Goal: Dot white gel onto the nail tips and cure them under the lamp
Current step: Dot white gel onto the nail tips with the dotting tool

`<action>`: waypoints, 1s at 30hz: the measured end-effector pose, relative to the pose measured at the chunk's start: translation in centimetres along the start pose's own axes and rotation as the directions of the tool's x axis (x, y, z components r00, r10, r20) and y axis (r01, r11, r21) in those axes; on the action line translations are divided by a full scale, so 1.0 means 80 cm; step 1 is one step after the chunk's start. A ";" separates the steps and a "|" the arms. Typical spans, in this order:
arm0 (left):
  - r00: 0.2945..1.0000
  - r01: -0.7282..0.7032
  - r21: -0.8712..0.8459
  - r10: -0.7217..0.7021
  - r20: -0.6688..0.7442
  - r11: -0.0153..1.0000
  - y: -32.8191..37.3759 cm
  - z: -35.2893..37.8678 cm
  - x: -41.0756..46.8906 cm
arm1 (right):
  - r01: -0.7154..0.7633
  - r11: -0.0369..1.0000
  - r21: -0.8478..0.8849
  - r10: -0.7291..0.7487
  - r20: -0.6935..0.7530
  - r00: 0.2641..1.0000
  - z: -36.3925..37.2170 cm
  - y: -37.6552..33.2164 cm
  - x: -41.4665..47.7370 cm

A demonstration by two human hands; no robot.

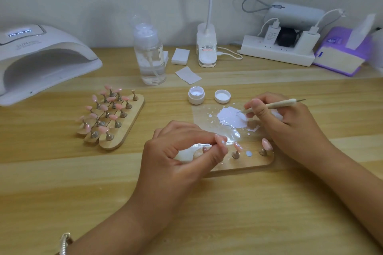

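Wooden table (228,213) — curing lamp (41,58) at left, pump bottle (149,56), open gel jar (196,95) beside its lid (222,96), power strip (277,54) behind

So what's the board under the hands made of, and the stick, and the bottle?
The board looks like smooth pale wood: tan, with a soft sheen. The stick has a matte cream handle, maybe wood or plastic, and a thin dark end that looks metal. The bottle seems clear plastic, possibly glass: liquid and a tube show through.
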State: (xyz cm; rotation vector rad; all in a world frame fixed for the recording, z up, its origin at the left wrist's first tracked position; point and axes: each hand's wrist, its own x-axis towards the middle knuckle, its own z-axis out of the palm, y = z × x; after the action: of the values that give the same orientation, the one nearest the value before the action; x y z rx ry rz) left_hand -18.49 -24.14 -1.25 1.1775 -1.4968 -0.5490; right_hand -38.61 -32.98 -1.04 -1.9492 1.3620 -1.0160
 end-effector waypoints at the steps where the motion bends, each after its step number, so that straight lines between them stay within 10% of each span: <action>1: 1.000 0.000 -0.002 0.000 0.000 1.000 0.000 0.000 0.000 | -0.014 0.998 0.057 0.015 -0.016 1.000 0.000 -0.003 -0.002; 14: 0.997 -0.020 -0.030 0.022 0.069 0.999 0.001 -0.001 0.001 | 0.240 0.845 0.478 -0.210 -0.117 0.971 0.016 -0.085 -0.047; 30: 0.995 -0.022 -0.058 0.027 0.094 0.998 0.000 0.000 -0.001 | 0.254 0.858 0.447 -0.223 -0.123 0.967 0.023 -0.082 -0.051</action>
State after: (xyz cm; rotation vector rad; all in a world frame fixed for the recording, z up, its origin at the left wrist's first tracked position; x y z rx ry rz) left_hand -18.50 -24.08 -1.29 1.1008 -1.5638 -0.6342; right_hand -34.50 -26.89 1.94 -1.7519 0.8149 -1.3890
